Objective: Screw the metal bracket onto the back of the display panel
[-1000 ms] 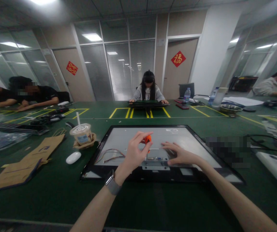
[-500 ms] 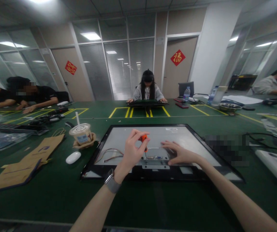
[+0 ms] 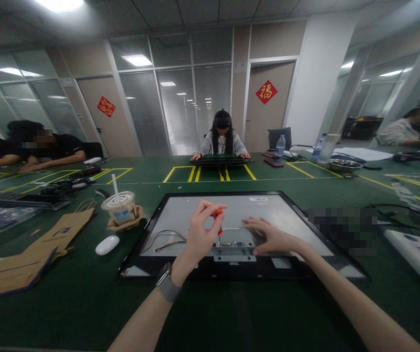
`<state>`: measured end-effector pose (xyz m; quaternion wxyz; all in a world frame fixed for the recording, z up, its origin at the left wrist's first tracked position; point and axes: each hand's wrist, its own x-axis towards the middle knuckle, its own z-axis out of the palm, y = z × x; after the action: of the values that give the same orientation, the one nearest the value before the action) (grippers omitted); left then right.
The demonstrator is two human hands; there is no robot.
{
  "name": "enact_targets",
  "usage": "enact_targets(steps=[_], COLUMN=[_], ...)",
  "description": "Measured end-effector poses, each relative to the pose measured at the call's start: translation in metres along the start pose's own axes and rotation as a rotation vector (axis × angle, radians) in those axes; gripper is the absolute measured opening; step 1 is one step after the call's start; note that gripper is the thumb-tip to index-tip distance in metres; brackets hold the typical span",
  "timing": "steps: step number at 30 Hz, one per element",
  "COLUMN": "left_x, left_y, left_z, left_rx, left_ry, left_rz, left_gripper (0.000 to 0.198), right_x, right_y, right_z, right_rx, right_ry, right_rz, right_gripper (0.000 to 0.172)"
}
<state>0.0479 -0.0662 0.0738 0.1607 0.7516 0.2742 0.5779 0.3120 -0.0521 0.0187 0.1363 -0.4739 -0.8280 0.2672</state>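
A monitor panel (image 3: 290, 215) lies back-up on the green table in front of me, grey metal inside a black frame. My left hand (image 3: 199, 235), a watch on its wrist, pinches an orange-handled screwdriver (image 3: 217, 217) held upright, tip down on the small metal board (image 3: 234, 247) near the panel's front edge. My right hand (image 3: 270, 236) lies flat on the panel just right of that board, fingers spread, holding nothing. Thin red and white wires (image 3: 162, 240) run across the panel's left part.
Left of the panel are a lidded drink cup with a straw (image 3: 120, 207), a white mouse (image 3: 107, 245) and a brown paper bag (image 3: 30, 252). A white device (image 3: 417, 256) and cables lie right. Other people sit at the table's far side, left and right.
My left hand has lowered and tightened its pinch on the screwdriver, bringing it more upright over the metal board. The right hand has stayed on the panel.
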Motion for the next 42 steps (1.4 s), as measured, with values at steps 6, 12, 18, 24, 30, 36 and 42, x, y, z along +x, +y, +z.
enact_targets(steps=[6,12,18,24,30,36,42], left_x=[-0.0005,-0.0013,-0.001,0.0002,0.0003,0.0021,0.0009], left_y=[0.0026,0.0034,0.0005,-0.0015,-0.0016,-0.0013,-0.0015], left_z=[-0.0039,-0.0028,-0.0011,-0.0016,-0.0017,-0.0021,-0.0035], left_rx=[-0.098,-0.046,0.002,0.005,0.004,0.011,0.018], left_ry=[-0.057,-0.051,0.017,0.039,0.012,0.004,0.004], left_rz=[-0.041,-0.041,-0.011,-0.004,-0.016,-0.023,-0.026], left_gripper=[0.024,0.024,0.018,0.015,0.016,0.017,0.019], right_x=[-0.0012,-0.0011,-0.0008,-0.0017,-0.0004,-0.0004,-0.001], right_y=[-0.0065,-0.0078,-0.0047,-0.0065,-0.006,-0.0029,-0.0025], right_z=[-0.0028,-0.0033,-0.0021,-0.0023,-0.0021,-0.001,-0.0009], right_rx=[-0.01,0.011,0.014,-0.001,-0.029,-0.018,-0.029], right_ry=[-0.02,-0.02,-0.015,-0.009,-0.02,-0.01,-0.017], right_rz=[0.027,0.032,0.018,0.013,0.032,0.025,0.023], right_gripper=[0.088,0.086,0.086,0.084,0.088,0.087,0.087])
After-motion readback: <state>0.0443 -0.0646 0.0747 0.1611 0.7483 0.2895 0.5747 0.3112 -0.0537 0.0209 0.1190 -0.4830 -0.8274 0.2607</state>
